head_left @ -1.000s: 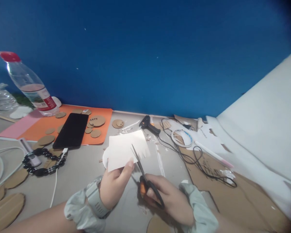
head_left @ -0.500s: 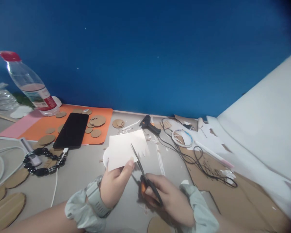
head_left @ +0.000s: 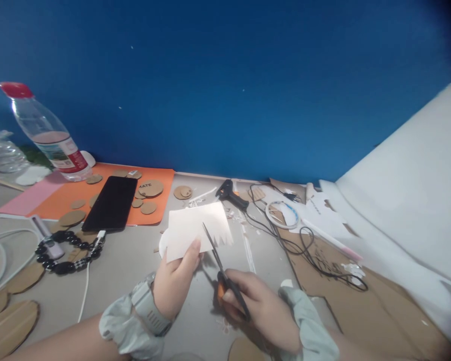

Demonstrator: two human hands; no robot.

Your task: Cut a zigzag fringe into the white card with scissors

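Between the thumb and fingers of my left hand [head_left: 177, 281] is a piece of white paper [head_left: 190, 225], held up above the table. Its right edge is cut into several pointed strips. My right hand [head_left: 257, 306] is closed round the black and orange handles of a pair of scissors [head_left: 223, 276]. One dark blade lies across the front of the paper, its tip pointing up and left; the other blade is hidden behind the sheet. A round white piece [head_left: 164, 244] shows partly behind the paper's left edge.
A black glue gun [head_left: 232, 194] lies behind the paper, its cord running right over brown cardboard [head_left: 346, 301]. To the left are a phone [head_left: 110, 203], cardboard discs [head_left: 151, 188], a beaded bracelet [head_left: 63, 265] and a bottle [head_left: 52, 135]. A blue wall [head_left: 225, 90] rises behind.
My left thumb and hand have shifted slightly left and up along the paper's lower edge. The scissors stay nearly in place, still across the paper.
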